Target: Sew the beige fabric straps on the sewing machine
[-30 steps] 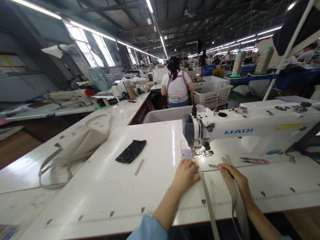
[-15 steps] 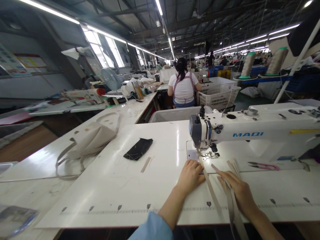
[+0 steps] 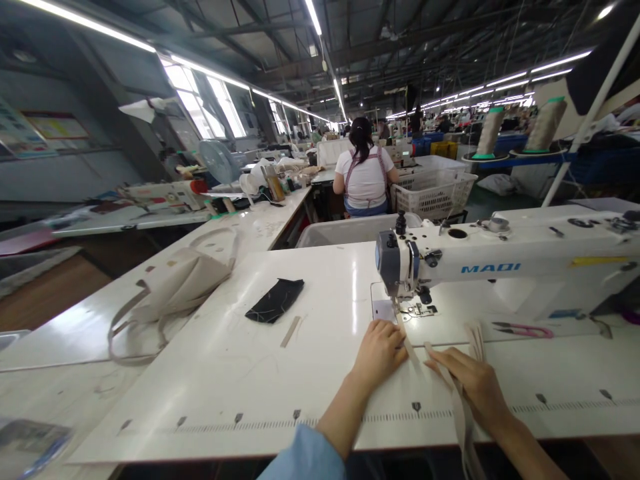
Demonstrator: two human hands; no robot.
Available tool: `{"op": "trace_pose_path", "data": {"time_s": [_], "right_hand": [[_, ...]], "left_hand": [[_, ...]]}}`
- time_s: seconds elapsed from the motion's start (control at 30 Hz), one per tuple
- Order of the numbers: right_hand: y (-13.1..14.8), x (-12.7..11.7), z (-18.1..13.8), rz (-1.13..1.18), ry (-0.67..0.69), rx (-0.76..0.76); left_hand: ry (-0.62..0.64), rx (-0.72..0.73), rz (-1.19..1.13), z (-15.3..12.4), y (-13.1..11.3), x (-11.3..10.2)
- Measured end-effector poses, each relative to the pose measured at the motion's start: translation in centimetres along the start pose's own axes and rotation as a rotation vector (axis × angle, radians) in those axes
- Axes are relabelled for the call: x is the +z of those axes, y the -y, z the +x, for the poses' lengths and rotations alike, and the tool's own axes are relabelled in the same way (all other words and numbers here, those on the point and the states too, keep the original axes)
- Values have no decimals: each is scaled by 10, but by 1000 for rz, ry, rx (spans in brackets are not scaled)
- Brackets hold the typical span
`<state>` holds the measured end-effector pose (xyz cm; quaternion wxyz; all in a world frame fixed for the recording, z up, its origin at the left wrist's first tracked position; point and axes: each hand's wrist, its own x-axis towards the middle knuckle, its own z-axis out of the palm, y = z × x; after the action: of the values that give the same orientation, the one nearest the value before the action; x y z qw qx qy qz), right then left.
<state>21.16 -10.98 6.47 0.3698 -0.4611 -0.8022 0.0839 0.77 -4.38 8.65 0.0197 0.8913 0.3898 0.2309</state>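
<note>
My left hand [image 3: 381, 350] lies flat on the white desk [image 3: 215, 373], grip closed lightly on the beige webbing strap [image 3: 409, 347] just in front of the presser foot [image 3: 415, 309] of the MAQI sewing machine [image 3: 500, 263]. My right hand [image 3: 470, 383] pins a second run of the same strap to the desk, fingers pressed down over it; the strap trails off the near edge toward my lap. Risk: my left fingertips sit close to the needle area, so a slip forward could put them under it. Risk: the two strap runs lie near each other and could cross or twist, giving a crooked seam. Risk: the hanging tail could drag and pull the strap off line. Pink thread snips [image 3: 523, 329] lie well apart to the right, black fabric scrap [image 3: 274, 300] to the left.
</note>
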Motion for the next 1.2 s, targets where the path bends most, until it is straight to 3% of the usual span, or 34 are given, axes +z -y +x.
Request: {"op": "trace_pose_path", "data": {"time_s": [0.3,0.57,0.93,1.2], "right_hand": [[2,2,3,-67,63,-55],[-2,6,5,-100,28,-100],[-3,31,49,-291,102,-56],[-6,44,56,-364,117,8]], "left_hand": [[-26,8,-9,0,1,1],[-16,-25,-33,1,4,3],[39,-177,53,5,5,-1],[68,-121,-18,4,7,-2]]}}
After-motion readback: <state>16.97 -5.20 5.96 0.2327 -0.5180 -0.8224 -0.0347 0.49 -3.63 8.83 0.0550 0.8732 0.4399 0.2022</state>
